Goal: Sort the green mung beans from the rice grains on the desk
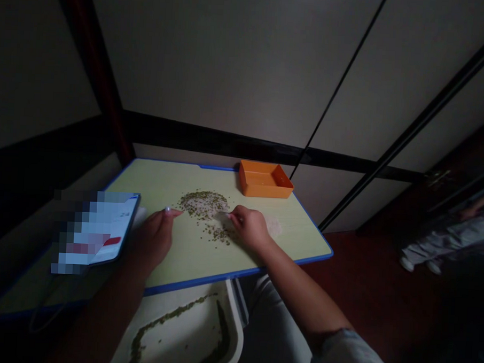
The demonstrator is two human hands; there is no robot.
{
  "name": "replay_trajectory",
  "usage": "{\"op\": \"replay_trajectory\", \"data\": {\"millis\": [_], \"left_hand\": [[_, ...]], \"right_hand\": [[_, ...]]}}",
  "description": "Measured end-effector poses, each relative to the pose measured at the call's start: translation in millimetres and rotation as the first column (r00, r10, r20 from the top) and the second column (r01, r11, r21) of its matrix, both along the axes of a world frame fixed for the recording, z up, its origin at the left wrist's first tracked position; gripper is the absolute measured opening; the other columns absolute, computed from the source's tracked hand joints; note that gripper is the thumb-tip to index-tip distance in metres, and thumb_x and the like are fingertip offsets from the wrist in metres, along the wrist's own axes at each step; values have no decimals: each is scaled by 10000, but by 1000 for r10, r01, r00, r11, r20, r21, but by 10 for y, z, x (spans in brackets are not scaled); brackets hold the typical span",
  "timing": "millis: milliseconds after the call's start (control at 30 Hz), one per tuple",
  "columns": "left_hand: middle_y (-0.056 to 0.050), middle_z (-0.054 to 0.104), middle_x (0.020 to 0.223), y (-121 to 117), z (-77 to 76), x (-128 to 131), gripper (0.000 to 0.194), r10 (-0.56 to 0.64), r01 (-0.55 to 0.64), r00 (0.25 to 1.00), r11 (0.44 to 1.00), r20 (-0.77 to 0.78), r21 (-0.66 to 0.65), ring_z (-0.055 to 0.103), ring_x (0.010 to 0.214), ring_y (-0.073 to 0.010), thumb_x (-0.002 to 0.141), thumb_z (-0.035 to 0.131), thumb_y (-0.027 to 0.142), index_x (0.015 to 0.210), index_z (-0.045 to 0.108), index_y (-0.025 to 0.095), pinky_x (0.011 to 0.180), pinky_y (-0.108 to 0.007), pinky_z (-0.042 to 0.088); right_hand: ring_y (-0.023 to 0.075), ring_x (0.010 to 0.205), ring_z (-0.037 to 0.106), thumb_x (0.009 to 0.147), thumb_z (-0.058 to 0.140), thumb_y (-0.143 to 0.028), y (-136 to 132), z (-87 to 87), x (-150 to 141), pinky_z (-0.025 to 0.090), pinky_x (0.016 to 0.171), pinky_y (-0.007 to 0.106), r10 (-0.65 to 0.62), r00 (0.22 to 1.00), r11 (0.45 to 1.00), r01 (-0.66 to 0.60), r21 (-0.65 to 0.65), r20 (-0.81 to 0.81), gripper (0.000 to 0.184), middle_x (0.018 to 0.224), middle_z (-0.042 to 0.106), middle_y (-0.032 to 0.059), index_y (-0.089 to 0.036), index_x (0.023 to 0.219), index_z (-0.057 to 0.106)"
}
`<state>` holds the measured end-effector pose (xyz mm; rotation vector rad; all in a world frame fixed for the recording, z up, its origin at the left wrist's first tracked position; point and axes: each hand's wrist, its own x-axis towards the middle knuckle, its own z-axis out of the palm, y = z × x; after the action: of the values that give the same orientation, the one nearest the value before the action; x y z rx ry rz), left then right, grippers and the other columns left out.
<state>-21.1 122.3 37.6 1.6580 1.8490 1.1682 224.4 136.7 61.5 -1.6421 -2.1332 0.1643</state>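
A mound of small green and pale grains (pixel 204 202) lies on the light-topped table (pixel 166 174), with loose green grains scattered toward its near side. At the mound's left edge is my left hand (pixel 158 236), one finger stretched toward the grains and nothing visible in it. My right hand (pixel 251 226) is pinched closed at the mound's right side. A pale, thin shape shows by its fingertips, too unclear to name. Beside that hand, partly hidden by it, lies a patch of pale grains (pixel 273 226).
An orange open box (pixel 265 191) stands at the table's back right. To the left, a lit tablet-like screen (pixel 107 232) leans near my left forearm. Below the front edge sits a white basin (pixel 235 331) with green grains inside. A person's legs (pixel 431 246) appear far right.
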Motion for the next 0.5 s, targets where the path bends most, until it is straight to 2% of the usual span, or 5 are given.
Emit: {"op": "replay_trajectory", "data": {"millis": [133, 267, 500], "left_hand": [[-111, 812, 1228, -2, -20, -5, 511, 7, -7, 1000, 1000, 1, 19, 734, 1236, -329, 960, 314, 520, 959, 753, 259, 1173, -526, 540], [-138, 797, 1269, -3, -4, -1, 505, -6, 6, 1000, 1000, -27, -4, 708, 1288, -327, 961, 302, 491, 1010, 734, 233, 1227, -536, 487], [-140, 796, 1266, 16, -26, -6, 500, 24, -24, 1000, 999, -18, -25, 703, 1278, -324, 966, 301, 485, 1013, 728, 229, 1231, -542, 478]], "right_hand": [[189, 806, 765, 1047, 673, -340, -44, -99, -116, 406, 670, 254, 87, 996, 996, -86, -39, 25, 155, 960, 860, 67, -229, 1015, 777], [189, 826, 768, 1055, 676, -339, -97, -174, -123, 434, 702, 251, 188, 982, 982, -188, -23, -1, 163, 931, 855, 60, -226, 1004, 780], [186, 869, 762, 1044, 704, -345, -92, -301, -119, 511, 820, 264, 443, 896, 893, -439, 95, -23, 173, 907, 834, 56, -219, 939, 758]]}}
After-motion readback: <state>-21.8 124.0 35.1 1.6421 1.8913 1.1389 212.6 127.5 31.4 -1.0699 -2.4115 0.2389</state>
